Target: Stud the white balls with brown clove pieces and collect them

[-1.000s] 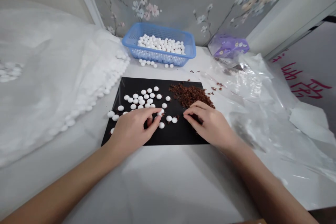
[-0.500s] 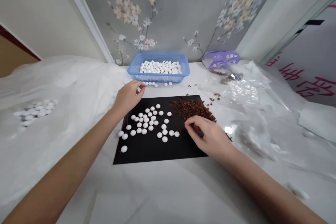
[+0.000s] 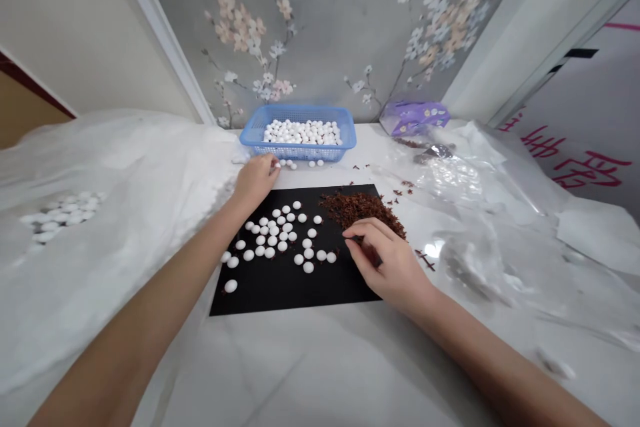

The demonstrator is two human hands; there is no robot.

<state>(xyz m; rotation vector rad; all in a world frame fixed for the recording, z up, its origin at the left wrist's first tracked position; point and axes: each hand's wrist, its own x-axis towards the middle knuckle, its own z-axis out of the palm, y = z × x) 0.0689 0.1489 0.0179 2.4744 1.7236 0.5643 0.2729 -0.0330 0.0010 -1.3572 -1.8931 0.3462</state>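
My left hand [image 3: 256, 180] reaches to the front of the blue basket, its fingers curled at a small white ball [image 3: 278, 165] that seems pinched at the fingertips. Other white balls [image 3: 312, 164] lie on the table beside it. Over the right part of a black mat [image 3: 280, 287], my right hand [image 3: 393, 260] keeps thumb and index finger close together; anything between them is too small to make out. A heap of small reddish-brown star-shaped pieces [image 3: 357, 207] lies just behind it. Several white balls [image 3: 273, 240] are spread over the mat's left and middle, some with brown bits beneath.
A blue plastic basket [image 3: 250, 137] full of white balls stands against the flowered wall. To its right are a purple packet [image 3: 415, 118] and crumpled clear plastic bags [image 3: 460, 173]. On the left lies a large white translucent bag [image 3: 135, 167] with more balls inside.
My left hand has moved slightly forward to the balls by the basket. The right thumb and index finger have parted a little, near the same spot. The view has shifted slightly.
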